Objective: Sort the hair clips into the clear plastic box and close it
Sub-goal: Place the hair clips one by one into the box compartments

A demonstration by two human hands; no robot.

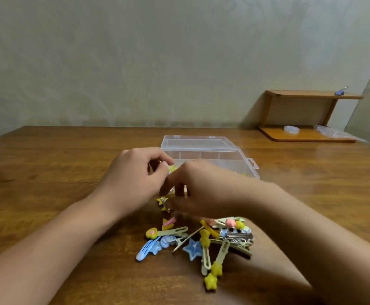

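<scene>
The clear plastic box (210,158) stands open on the wooden table, its lid (193,143) tilted back, with some yellow pieces visible inside. A pile of hair clips (201,241) in yellow, blue, pink and pale green lies in front of it. My right hand (204,190) hovers at the box's front edge, fingers pointing down and pinching a yellow star clip (164,203) at the thumb. My left hand (133,179) is right beside it with curled fingers, its fingertips close to a small yellow piece (172,168). Whether it grips that piece is hidden.
A small wooden shelf (307,113) stands at the back right against the wall. A blue clip (340,91) sits on its top board, with a clear round lid (291,129) and a plastic bag (331,133) on its base. My right forearm crosses beside the pile.
</scene>
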